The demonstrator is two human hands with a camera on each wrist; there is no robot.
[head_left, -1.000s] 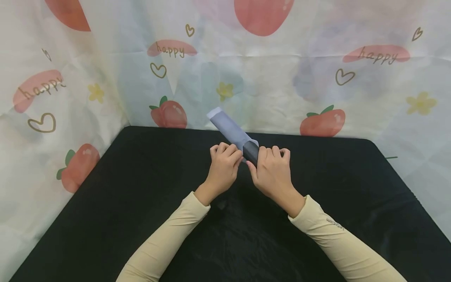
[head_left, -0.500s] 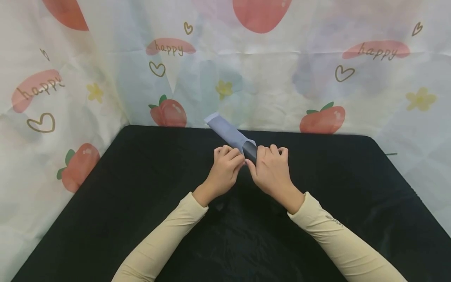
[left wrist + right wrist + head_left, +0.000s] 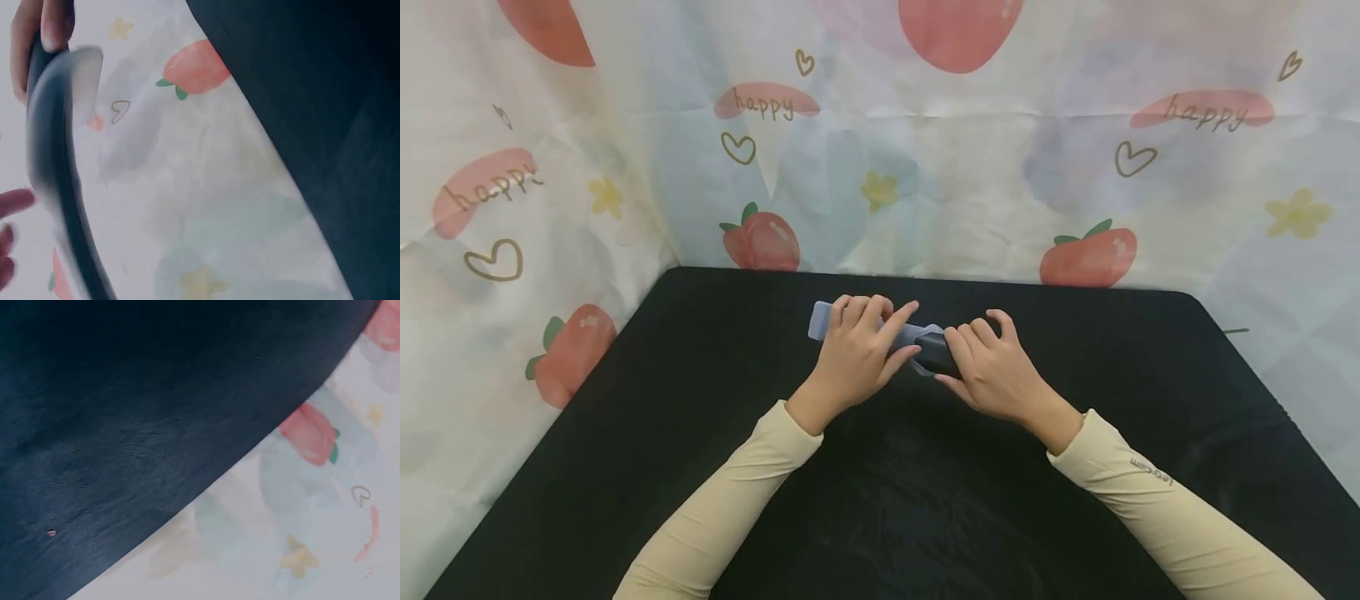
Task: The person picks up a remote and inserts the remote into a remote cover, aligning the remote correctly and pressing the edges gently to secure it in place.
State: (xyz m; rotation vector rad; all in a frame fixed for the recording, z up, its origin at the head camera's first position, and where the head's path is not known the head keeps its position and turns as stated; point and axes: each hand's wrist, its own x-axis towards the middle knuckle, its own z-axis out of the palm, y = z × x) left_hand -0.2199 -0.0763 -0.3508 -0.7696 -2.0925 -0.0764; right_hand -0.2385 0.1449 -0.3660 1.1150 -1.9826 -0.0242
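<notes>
A long slim object in two parts lies across the space between my hands: a pale blue-grey sleeve-like part (image 3: 818, 321) at the left and a black part (image 3: 934, 353) at the right. My right hand (image 3: 1003, 367) grips the black end, its index finger raised. Over the blue-grey part is my left hand (image 3: 856, 354), thumb and index finger spread apart. In the left wrist view, a blurred dark strip (image 3: 59, 144) with a pale edge runs downward, and a few left fingertips (image 3: 15, 201) show apart from it. The right wrist view shows neither hand nor object.
A black-covered table (image 3: 910, 500) spreads beneath both arms. Behind and to the left hangs a pale curtain (image 3: 925, 167) printed with fruit, hearts and "happy". One small light speck (image 3: 52, 532) lies on the black surface in the right wrist view.
The object has turned from a steep slant to nearly level. My left hand has shifted left along the blue-grey part and its fingers have spread. My right hand has moved slightly right.
</notes>
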